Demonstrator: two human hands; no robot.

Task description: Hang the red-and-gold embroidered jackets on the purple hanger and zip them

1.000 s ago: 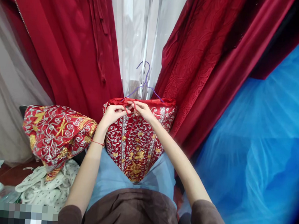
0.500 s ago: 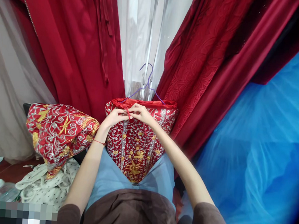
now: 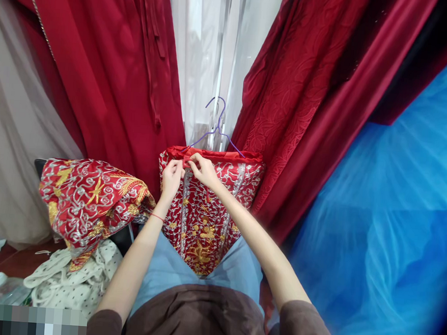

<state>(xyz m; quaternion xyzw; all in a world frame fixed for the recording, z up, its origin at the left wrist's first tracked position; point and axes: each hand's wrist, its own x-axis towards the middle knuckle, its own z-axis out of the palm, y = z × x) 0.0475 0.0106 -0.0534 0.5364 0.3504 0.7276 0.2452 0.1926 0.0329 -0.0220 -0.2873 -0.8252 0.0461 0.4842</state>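
red garment (image 3: 205, 214) embroidered in silver and gold, narrow end down against the lap (image 3: 237, 263), red strip (image 3: 186, 160) near its top

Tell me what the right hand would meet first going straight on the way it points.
First comes the small red strip that the right hand seems to pinch; just beyond it likely lies the embroidered garment, though depth is unclear.

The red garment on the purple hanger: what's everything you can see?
The red garment looks like shiny cloth with silver swirls and gold figures. Its brighter red top edge meets the purple hanger. It narrows between light blue trouser legs. The right hand pinches a small red strip near that edge, left hand close beside.
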